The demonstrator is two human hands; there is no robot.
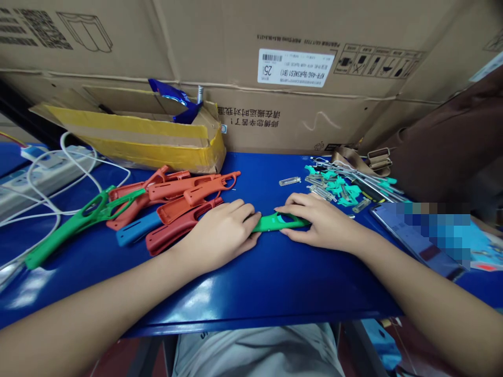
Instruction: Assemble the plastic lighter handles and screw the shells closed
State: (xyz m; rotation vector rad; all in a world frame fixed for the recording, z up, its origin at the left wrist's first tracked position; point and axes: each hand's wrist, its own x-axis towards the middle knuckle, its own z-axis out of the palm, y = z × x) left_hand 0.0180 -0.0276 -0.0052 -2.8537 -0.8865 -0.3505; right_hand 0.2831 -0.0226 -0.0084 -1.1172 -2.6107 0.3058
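Observation:
Near the middle of the blue table, a green utility lighter casing (pixel 271 222) lies between my hands, with a teal piece showing in its opening. My left hand (pixel 226 230) has its fingers closed around the casing's left end. Thumb and fingers of my right hand (pixel 318 220) pinch the other end, partly covering it. Left of my hands lies a pile of orange and red lighter casings (pixel 181 188), with a blue casing (pixel 137 229) and another green casing (pixel 70 230). To the right are teal plastic triggers (pixel 341 188), metal rods (pixel 353 173) and a clear tank (pixel 290 181).
An open cardboard box (pixel 157 139) with yellow tape stands behind the casings, holding a blue packet (pixel 176 99). A white power strip (pixel 47 173) with cables is at left. A phone or tablet (pixel 416 235) lies at right. Large cartons (pixel 243 31) wall off the back.

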